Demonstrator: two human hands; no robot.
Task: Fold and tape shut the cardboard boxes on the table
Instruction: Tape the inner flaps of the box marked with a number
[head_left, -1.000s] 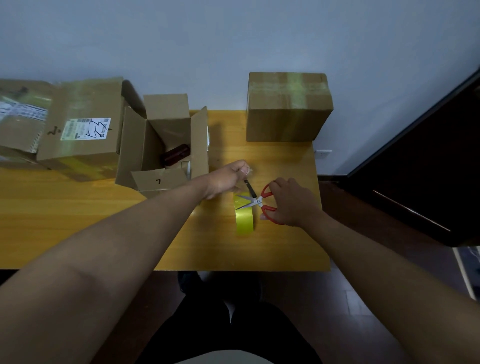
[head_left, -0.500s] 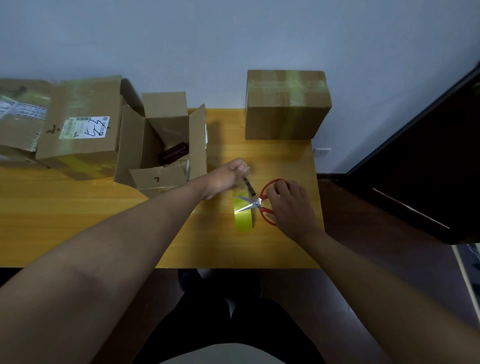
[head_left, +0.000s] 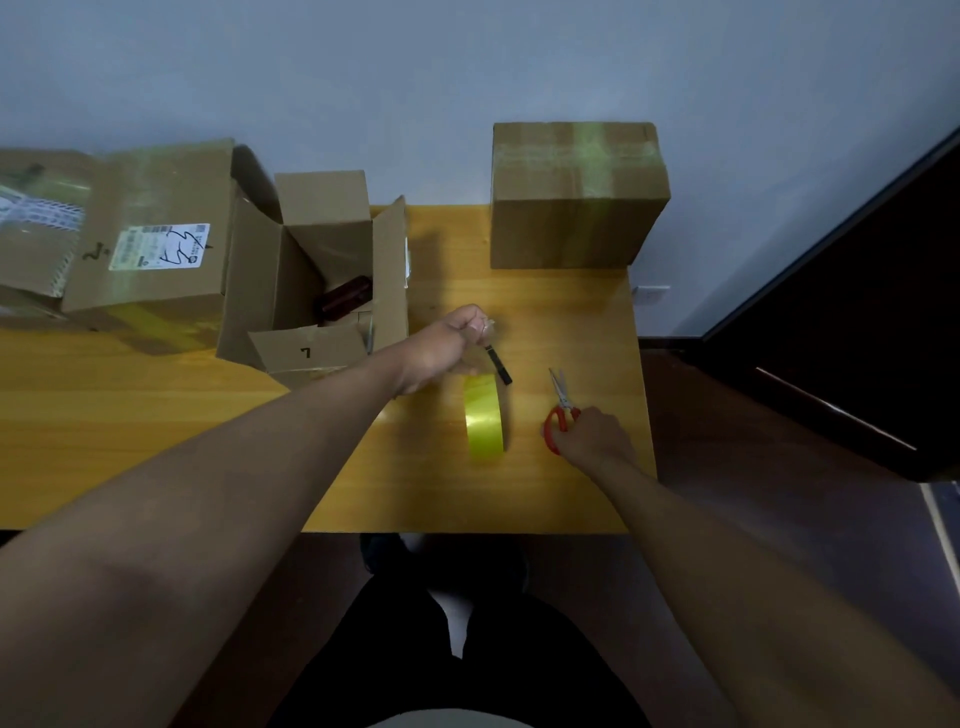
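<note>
A yellow tape roll (head_left: 484, 418) stands on edge on the wooden table (head_left: 156, 415). My left hand (head_left: 448, 347) is above it, pinching a clear strip of tape with a dark end piece (head_left: 500, 366). My right hand (head_left: 589, 435) holds red-handled scissors (head_left: 561, 402) to the right of the roll, blades closed and pointing away from me. An open cardboard box (head_left: 317, 275) with raised flaps and a dark red object (head_left: 345, 299) inside stands at the left. A taped-shut box (head_left: 574, 195) sits at the back right.
A labelled closed box (head_left: 150, 244) and another package (head_left: 36, 223) lie at the far left. The table's right edge (head_left: 644, 389) is close to my right hand. Beyond it are dark flooring and a dark door (head_left: 857, 312).
The scissors have moved away from the tape to the right and closed. My left hand still holds the strip, which hangs free above the roll.
</note>
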